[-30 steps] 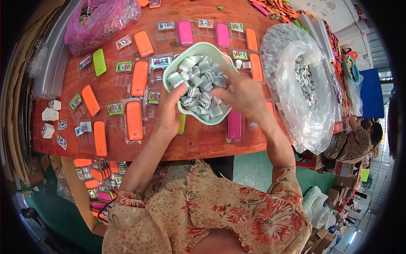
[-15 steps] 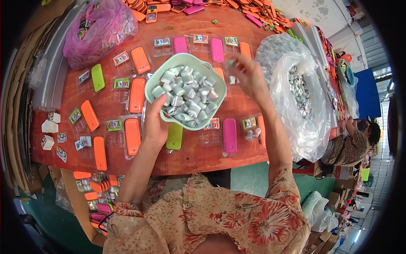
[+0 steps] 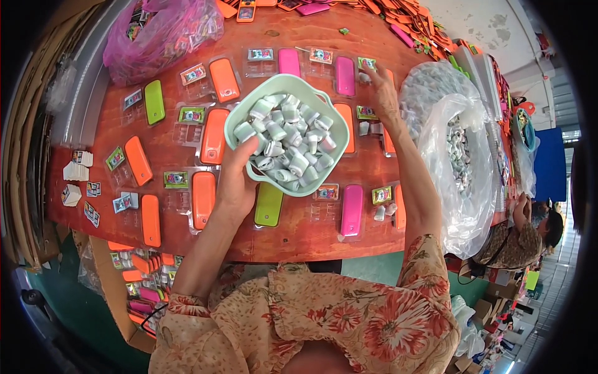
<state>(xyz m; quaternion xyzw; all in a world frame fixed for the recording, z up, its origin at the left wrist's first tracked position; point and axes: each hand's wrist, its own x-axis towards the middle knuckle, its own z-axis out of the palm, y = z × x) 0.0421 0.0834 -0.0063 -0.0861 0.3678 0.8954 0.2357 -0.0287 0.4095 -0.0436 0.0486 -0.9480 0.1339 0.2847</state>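
Plainly, the left hand [image 3: 240, 181] holds a pale green plastic basin [image 3: 341, 122], its thumb lapped over the near left edge and its fingers hidden beneath. The basin is held over the middle of the red-brown table [image 3: 299, 240] and contains many small grey-white rolls [image 3: 291, 134]. To its right, the right hand [image 3: 383, 93] reaches to the far right, its fingers slightly bent beside a green sachet [image 3: 367, 63] in a clear blister tray. A pale roll shows by those fingertips; whether they grip it or it lies in the tray, one cannot tell.

Around the basin, further trays hold sachets and phone-shaped plastic cases: a lime green one [image 3: 269, 204] just nearer than the basin, a magenta one [image 3: 351, 210] at near right, an orange one [image 3: 214, 136] to the left. At near right, two loose rolls [image 3: 384, 212] lie beside another green sachet [image 3: 382, 194].

A clear plastic bag [image 3: 451, 221] with more rolls stands along the right side, and a pink plastic bag [image 3: 165, 50] sits at far left.
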